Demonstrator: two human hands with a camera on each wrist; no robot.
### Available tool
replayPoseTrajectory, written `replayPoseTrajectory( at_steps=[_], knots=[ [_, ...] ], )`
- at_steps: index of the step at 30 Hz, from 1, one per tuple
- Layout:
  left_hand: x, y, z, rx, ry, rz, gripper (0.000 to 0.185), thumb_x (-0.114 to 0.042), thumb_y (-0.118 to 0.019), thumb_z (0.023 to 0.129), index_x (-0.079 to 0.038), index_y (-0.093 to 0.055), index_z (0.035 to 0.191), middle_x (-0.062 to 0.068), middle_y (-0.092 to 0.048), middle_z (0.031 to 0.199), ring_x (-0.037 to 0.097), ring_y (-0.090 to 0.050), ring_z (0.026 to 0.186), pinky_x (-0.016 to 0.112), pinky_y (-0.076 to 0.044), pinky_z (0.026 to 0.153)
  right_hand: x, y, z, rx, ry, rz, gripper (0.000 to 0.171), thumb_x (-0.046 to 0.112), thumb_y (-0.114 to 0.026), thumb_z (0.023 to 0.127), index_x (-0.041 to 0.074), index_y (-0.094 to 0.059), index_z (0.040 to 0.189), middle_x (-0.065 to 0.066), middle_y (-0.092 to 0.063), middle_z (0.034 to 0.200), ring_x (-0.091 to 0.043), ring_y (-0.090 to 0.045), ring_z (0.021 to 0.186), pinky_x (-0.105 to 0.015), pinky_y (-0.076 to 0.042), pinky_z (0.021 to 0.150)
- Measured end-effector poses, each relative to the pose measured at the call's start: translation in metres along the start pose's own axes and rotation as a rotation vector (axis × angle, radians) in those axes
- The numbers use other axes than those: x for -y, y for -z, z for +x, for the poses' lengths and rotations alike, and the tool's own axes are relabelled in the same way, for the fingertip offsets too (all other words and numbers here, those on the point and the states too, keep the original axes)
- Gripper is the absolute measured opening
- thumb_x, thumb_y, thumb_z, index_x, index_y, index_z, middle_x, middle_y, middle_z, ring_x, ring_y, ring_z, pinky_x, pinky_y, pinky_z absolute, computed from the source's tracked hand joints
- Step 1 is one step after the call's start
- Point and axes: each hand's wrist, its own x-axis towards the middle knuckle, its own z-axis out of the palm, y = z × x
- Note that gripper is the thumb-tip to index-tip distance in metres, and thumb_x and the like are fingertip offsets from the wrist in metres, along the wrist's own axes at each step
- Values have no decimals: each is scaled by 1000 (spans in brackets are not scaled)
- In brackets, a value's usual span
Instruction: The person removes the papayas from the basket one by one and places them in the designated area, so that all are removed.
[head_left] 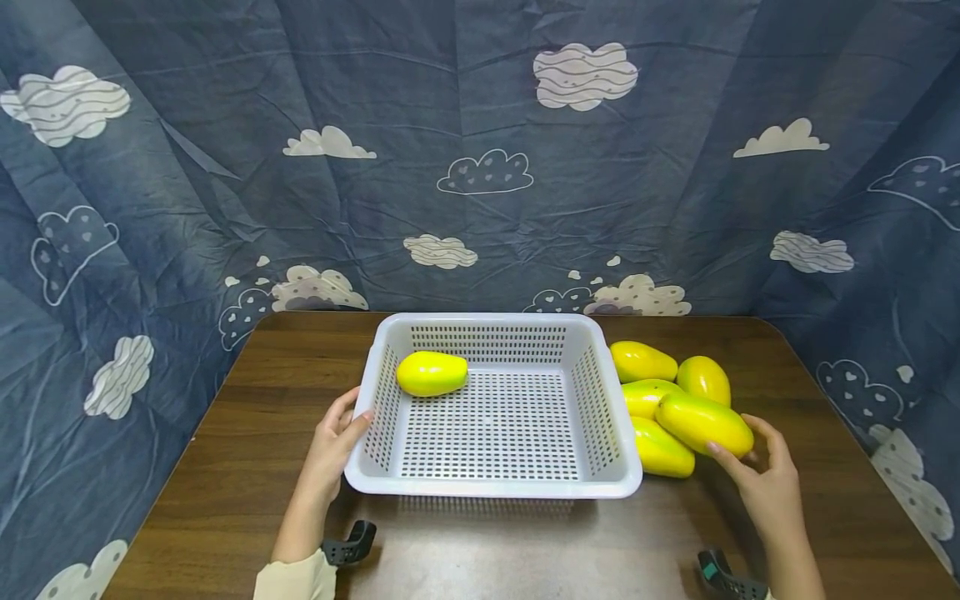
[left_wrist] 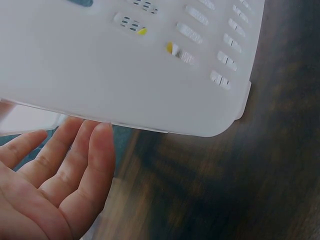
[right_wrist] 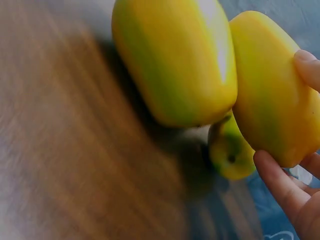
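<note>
A perforated basket [head_left: 517, 467] sits at the middle of the table [head_left: 247, 467], with one papaya [head_left: 431, 373] in its far left corner. Just right of the basket lies a pile of papayas [head_left: 660, 392], touching each other. The topmost papaya [head_left: 703, 422] rests at the near side of that pile, with the right hand [head_left: 765, 483] round its near end. The left hand [head_left: 333, 446] lies against the basket's left wall, near the front corner. A cloth backdrop [head_left: 480, 167] hangs behind the table.
</note>
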Motion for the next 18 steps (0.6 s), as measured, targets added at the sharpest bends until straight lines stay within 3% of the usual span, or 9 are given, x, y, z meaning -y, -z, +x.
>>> replayPoseTrajectory(
  at_steps=[3, 11, 18],
  knots=[
    [0, 0, 0, 1, -1, -1, 45, -16, -54, 90, -13, -38, 133, 25, -52, 116, 32, -60, 87, 38, -53, 67, 2, 2, -6, 13, -35, -8, 65, 28, -64, 83, 23, -31, 138, -4, -24, 142, -11, -41, 94, -10, -39, 62],
    [1, 0, 0, 9, -11, -17, 45, -13, -53, 90, -12, -38, 133, 26, -53, 112, 35, -59, 88, 37, -53, 66, -12, 0, -10, -14, -40, 3, 62, 25, -64, 83, 21, -33, 136, -3, -28, 135, 7, -44, 81, -13, -39, 58],
    [2, 1, 0, 7, -16, -20, 45, -14, -53, 91, -12, -38, 133, 26, -53, 111, 38, -59, 88, 39, -53, 66, -22, -2, -16, 15, -59, 0, 62, 26, -63, 84, 20, -31, 137, -8, -27, 135, 10, -44, 79, -13, -40, 58]
  ],
)
